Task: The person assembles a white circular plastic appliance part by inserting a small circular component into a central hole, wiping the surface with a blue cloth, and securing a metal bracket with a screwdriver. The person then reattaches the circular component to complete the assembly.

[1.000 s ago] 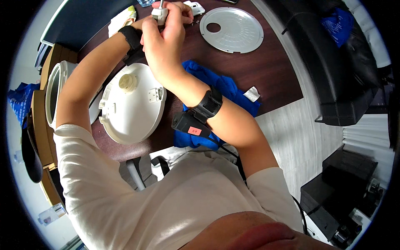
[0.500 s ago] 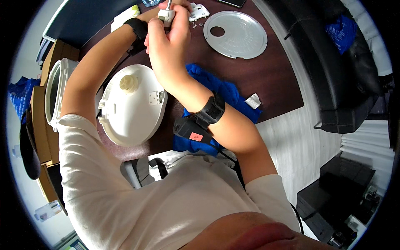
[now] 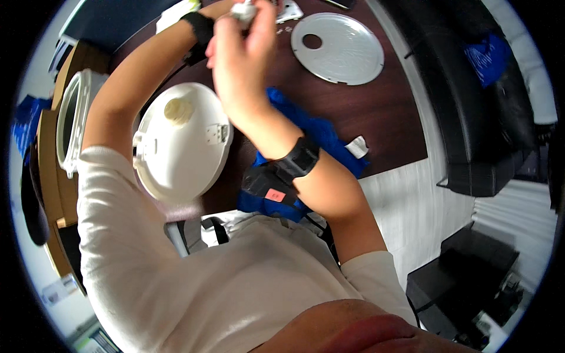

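Thumb and fingers of the right hand (image 3: 238,65) are pressed around a whitish piece (image 3: 243,12), between eleven and twelve o'clock in the head view, where the upper edge cuts the piece off. What it touches beyond that edge cannot be told. The left hand (image 3: 221,8) runs off at eleven o'clock, partly behind the right; its grip cannot be made out.

As things lie, the parts are separate: the round white cover (image 3: 182,153) at ten o'clock, the metal disc (image 3: 347,50) at one o'clock and a small white moulded part (image 3: 289,12) at twelve are joined to nothing visible. Small bright bits (image 3: 285,29), perhaps screws, lie loose just beside the moulded part. The whitish piece is not yet set down.

The cover looks like smooth, glossy plastic, shallow, with a cream cylindrical boss, a small metal-looking bracket and moulded tabs along its outer rim. The disc is thin, dull silver, with one round hole and notches at its edge. A blue cloth (image 3: 321,129), soft and crumpled, spreads under the right forearm with a creased white tag (image 3: 356,147) at two o'clock, all on a dark, wood-grained tabletop (image 3: 388,117).
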### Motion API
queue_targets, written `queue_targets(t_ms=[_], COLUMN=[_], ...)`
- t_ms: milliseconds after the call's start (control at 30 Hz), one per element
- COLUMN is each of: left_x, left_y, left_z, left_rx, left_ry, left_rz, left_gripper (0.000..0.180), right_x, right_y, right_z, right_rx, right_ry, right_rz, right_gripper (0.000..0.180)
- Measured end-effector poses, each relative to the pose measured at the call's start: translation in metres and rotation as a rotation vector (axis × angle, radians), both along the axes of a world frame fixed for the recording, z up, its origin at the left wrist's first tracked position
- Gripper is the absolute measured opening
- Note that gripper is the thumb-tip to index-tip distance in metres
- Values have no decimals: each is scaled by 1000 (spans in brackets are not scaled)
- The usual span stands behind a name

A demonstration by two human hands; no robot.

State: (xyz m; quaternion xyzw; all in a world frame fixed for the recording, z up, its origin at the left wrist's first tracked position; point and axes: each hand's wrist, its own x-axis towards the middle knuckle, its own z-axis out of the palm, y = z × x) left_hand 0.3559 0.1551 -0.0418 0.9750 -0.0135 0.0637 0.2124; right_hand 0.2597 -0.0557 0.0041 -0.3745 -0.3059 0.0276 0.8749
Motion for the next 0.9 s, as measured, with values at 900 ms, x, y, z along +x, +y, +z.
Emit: queue_targets(t_ms=[900], left_x=[15], left_y=[11], left_z=[-11], left_rx=[128], left_ry=[98], left_rz=[-76], left_gripper=[15], right_x=[3], right_y=[-1], right_z=[-1], right_rx=[-52], right_ry=[57], right_rz=[68], right_gripper=[24])
